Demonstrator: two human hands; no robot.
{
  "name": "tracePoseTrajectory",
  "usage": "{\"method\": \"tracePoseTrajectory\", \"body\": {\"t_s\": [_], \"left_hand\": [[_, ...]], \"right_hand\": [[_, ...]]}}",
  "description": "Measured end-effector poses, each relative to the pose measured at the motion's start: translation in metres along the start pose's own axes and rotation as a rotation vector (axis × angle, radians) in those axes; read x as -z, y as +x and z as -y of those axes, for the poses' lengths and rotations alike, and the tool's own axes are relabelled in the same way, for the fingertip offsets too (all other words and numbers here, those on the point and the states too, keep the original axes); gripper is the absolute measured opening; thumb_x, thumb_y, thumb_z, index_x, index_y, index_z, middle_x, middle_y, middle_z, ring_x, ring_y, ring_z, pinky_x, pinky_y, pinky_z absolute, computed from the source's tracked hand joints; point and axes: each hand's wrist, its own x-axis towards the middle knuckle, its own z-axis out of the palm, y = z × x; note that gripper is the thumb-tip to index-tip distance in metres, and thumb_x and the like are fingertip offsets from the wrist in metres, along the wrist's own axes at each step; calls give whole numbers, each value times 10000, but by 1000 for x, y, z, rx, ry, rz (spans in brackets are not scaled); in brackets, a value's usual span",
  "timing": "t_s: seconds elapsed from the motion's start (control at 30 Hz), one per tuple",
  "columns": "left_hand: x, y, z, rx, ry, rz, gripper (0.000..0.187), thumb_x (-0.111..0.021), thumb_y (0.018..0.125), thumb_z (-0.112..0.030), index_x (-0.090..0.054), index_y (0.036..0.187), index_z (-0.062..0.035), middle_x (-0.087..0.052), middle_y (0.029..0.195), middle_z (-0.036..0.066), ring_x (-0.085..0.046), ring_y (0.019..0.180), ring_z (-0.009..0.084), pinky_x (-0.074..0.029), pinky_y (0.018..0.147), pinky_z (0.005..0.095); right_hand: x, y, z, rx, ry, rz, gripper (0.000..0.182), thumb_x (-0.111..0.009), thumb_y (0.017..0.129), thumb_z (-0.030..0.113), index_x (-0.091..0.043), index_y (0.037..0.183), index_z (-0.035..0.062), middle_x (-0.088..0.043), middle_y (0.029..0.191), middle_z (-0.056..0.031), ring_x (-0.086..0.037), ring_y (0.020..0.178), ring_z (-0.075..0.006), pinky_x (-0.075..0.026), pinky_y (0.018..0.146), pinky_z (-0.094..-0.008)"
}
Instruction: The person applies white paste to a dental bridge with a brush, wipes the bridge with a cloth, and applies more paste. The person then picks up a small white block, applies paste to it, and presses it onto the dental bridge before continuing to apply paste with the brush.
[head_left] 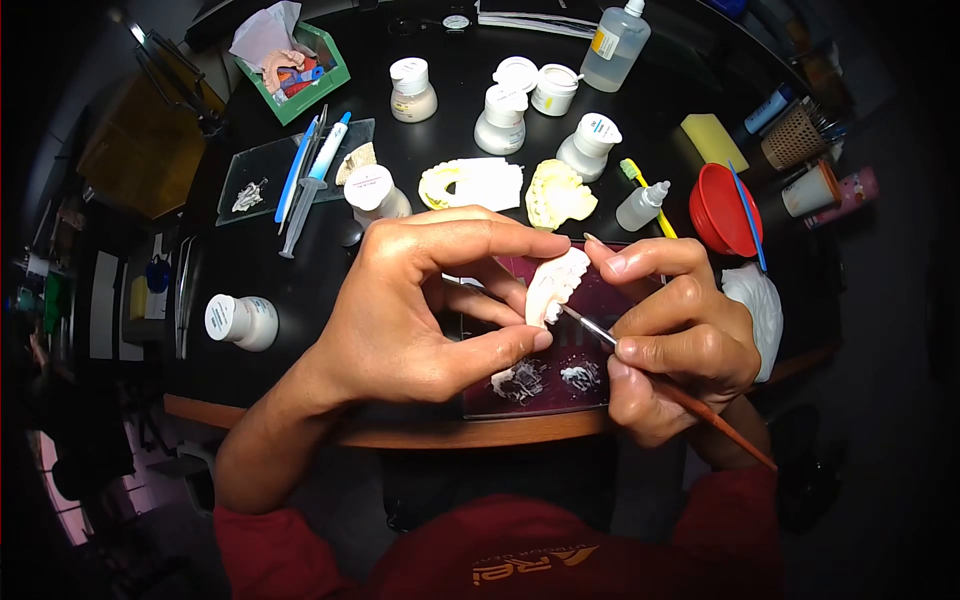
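Observation:
My left hand is closed on a white and pinkish row of dental teeth, pinched between thumb and fingertips. My right hand grips a thin brush with a reddish-brown handle and metal ferrule. Its tip is at the inner side of the teeth; whether it touches is hard to tell. Below both hands lies a dark maroon plate bearing two patches of whitish paste. Just beyond the hands are a pale yellow plaster model and a white-and-yellow one.
White-capped jars stand about the black table. A red bowl, dropper bottle and crumpled white tissue are on the right. At the back are a green bin and a clear bottle. Left lies a glass slab with syringes.

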Motion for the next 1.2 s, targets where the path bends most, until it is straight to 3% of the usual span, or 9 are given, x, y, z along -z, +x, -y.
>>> {"method": "tracePoseTrajectory", "body": {"t_s": [0.57,0.87,1.03,1.1,1.2], "left_hand": [[1,0,-1,7,-10,21,527,-779,765,151,-642,1272,113,-639,1183,191,-725,993,215,-656,846,317],[1,0,-1,10,-21,19,527,-790,765,139,-647,1271,104,-641,1199,193,-722,980,206,-657,855,322],[2,2,2,-91,105,7,520,-814,732,112,-687,1235,71,-660,1163,181,-722,944,186,-664,814,314],[2,2,3,-113,145,1,517,-820,717,105,-701,1219,60,-668,1144,178,-721,929,178,-666,796,307],[1,2,3,-115,157,-13,516,-825,702,101,-712,1204,53,-674,1124,176,-720,913,171,-666,776,298]], "right_hand": [[0,-2,1,21,8,18,152,-718,727,-74,-660,842,7,-632,786,-98,-682,1026,-355,-591,944,-568],[0,0,1,1,3,7,195,-660,674,-97,-631,830,17,-620,772,-94,-688,1002,-361,-605,918,-555],[3,0,1,-37,45,-7,204,-643,648,-94,-620,816,21,-616,757,-89,-697,967,-369,-607,882,-522],[10,0,0,-58,73,105,220,-614,746,-67,-609,945,26,-606,805,-102,-599,1067,-345,-570,990,-586],[12,1,2,-76,63,144,233,-614,738,-74,-613,949,23,-608,810,-101,-599,1076,-349,-572,984,-576]]}}
